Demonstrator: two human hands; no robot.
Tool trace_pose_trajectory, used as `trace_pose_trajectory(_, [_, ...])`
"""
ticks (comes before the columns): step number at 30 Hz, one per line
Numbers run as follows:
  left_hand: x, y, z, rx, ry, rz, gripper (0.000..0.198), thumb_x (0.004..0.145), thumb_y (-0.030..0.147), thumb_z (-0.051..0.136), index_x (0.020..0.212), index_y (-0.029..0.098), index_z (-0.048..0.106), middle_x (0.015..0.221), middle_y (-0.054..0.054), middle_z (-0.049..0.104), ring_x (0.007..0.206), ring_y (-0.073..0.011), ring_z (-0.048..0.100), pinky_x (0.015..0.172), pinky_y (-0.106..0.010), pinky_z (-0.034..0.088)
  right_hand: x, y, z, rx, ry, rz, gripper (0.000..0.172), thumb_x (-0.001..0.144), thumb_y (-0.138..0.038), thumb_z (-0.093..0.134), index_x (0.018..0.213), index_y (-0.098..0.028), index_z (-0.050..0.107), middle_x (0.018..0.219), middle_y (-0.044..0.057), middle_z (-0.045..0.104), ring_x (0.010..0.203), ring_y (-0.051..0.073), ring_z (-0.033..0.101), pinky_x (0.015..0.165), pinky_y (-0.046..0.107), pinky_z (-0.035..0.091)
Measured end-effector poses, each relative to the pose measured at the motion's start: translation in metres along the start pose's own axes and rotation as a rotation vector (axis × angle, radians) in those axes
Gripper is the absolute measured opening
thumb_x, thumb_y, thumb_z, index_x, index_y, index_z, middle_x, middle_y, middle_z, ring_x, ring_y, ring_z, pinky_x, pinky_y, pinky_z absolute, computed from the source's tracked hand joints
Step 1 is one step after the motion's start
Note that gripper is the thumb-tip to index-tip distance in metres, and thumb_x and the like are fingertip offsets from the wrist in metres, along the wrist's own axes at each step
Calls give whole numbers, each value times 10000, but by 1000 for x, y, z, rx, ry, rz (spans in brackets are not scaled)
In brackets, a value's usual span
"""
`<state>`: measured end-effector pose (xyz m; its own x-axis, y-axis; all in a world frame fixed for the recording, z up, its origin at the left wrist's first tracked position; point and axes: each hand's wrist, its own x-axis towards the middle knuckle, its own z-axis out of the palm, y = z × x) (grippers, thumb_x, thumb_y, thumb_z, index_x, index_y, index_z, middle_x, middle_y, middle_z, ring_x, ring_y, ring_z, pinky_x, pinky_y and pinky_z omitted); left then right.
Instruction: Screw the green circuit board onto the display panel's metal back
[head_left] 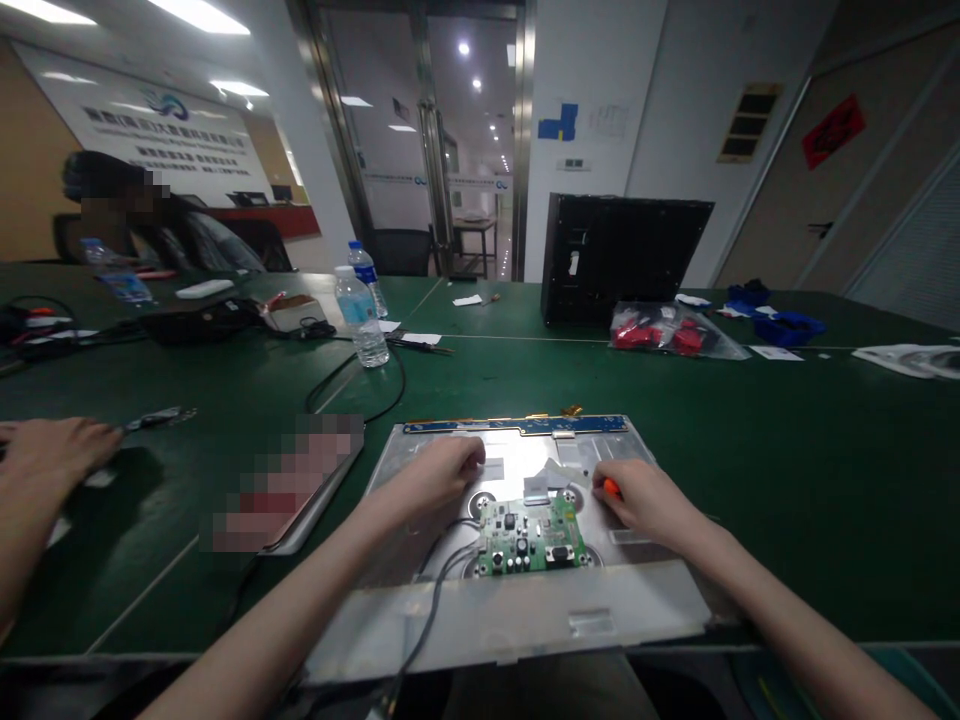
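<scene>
Head view — circuit board [534, 536] lies between left hand [452, 468] and right hand [639, 494].

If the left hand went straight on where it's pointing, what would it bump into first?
Probably the long blue strip at the far edge of the silvery panel. How high the left hand is isn't clear, so it might pass over it.

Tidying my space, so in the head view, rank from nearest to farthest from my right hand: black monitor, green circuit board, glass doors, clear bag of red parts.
1. Green circuit board: left of your right hand.
2. Clear bag of red parts: ahead, on the table.
3. Black monitor: behind the bag.
4. Glass doors: beyond the table, leftward.
</scene>
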<state>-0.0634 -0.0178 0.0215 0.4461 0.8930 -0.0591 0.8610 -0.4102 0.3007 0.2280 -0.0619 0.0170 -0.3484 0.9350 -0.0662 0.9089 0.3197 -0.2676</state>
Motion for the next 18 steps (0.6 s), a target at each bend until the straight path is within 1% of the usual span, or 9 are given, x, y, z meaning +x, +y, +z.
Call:
trace_pose_trajectory(1, [2, 1, 0, 1, 2, -2, 179, 782, 92, 503, 882, 159, 635, 795, -50, 676, 719, -190, 610, 627, -248, 399, 3, 2, -1, 2, 7, 5, 173, 918, -224, 520, 1013, -169, 653, 940, 83, 717, 875, 223, 654, 700, 276, 410])
trace_pose_trajectory(3, [5, 0, -1, -17, 6, -9, 183, 780, 103, 527, 931, 155, 618, 795, -42, 672, 723, -187, 611, 628, -245, 401, 9, 5, -1, 4, 21, 7, 257, 903, -248, 559, 1138, -156, 607, 891, 76, 712, 819, 220, 647, 664, 273, 394])
trace_pose_trajectory(4, [5, -1, -2, -37, 7, -14, 189, 787, 119, 540, 958, 153, 613, 801, -40, 673, 731, -188, 615, 635, -246, 408, 12, 6, -1, 11, 27, -3, 301, 898, -247, 568, 1182, -150, 584, 863, 69, 708, 795, 216, 642, 654, 270, 388])
trace_pose_trajectory(5, [5, -3, -2, -59, 7, -17, 192, 797, 140, 553, 979, 151, 611, 810, -41, 675, 740, -190, 620, 646, -248, 417, 15, 7, 0, 22, 29, -18, 310, 898, -240, 568, 1193, -146, 581, 844, 64, 706, 787, 212, 640, 654, 269, 386])
trace_pose_trajectory(7, [5, -6, -2, -96, 11, -10, 178, 815, 185, 574, 981, 149, 625, 829, -46, 679, 755, -192, 625, 664, -253, 432, 20, 9, 2, 46, 32, -44, 243, 903, -224, 551, 1124, -154, 622, 869, 69, 712, 820, 208, 645, 687, 268, 398])
trace_pose_trajectory(9, [5, -9, 0, -113, 22, 19, 146, 820, 203, 585, 938, 150, 653, 838, -50, 681, 752, -189, 622, 666, -252, 432, 23, 10, 4, 60, 31, -50, 168, 907, -213, 532, 1000, -161, 663, 920, 77, 720, 868, 207, 652, 725, 267, 413])
trace_pose_trajectory(10, [5, -11, 1, -115, 34, 38, 129, 819, 198, 588, 910, 151, 666, 837, -51, 680, 750, -186, 619, 666, -250, 429, 23, 11, 6, 61, 28, -46, 157, 906, -209, 528, 953, -162, 670, 936, 79, 723, 879, 207, 655, 735, 267, 419])
trace_pose_trajectory(15, [6, -17, 8, -137, 97, 93, 91, 816, 157, 587, 804, 150, 678, 794, -43, 664, 724, -177, 591, 664, -250, 407, 25, 10, 6, 29, 10, -24, 162, 893, -204, 531, 917, -165, 686, 927, 87, 734, 879, 225, 666, 708, 268, 420])
trace_pose_trajectory(18, [6, -21, 9, -188, 87, 97, 87, 818, 170, 596, 788, 146, 675, 760, -33, 643, 688, -171, 569, 642, -248, 393, 34, 1, 2, -11, 13, -23, 176, 885, -187, 524, 899, -161, 697, 922, 110, 734, 865, 243, 661, 671, 275, 398])
